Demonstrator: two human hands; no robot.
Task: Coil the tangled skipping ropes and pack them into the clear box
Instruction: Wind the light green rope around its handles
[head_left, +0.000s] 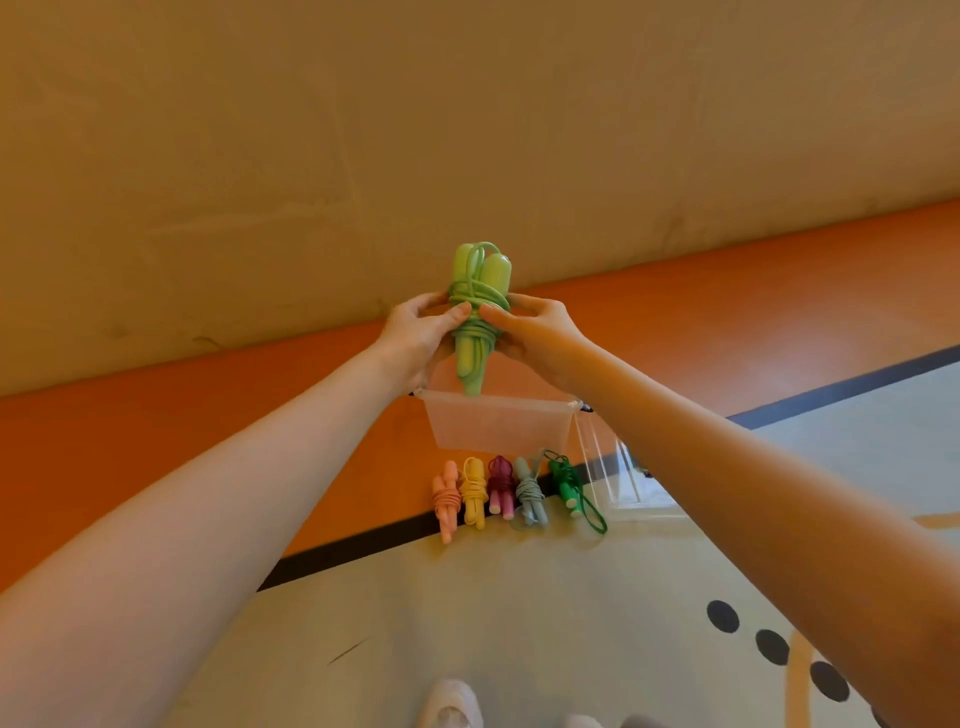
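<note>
A light green skipping rope (478, 312), its cord wound round its two handles, is held upright in the air above the clear box (498, 423). My left hand (421, 332) grips the bundle from the left and my right hand (535, 332) grips it from the right, thumbs meeting on the coils. On the floor in front of the box lie several coiled ropes in a row: pink (447, 501), yellow (474, 493), maroon (501, 486), grey-blue (530, 493) and dark green (569, 491), the last with a loose loop trailing right.
The box stands on an orange floor strip by a tan wall (311, 156). A black line (363, 545) divides the orange from pale flooring with black dots (769, 644). A clear lid (613, 462) leans at the box's right. White shoes (452, 704) show at the bottom.
</note>
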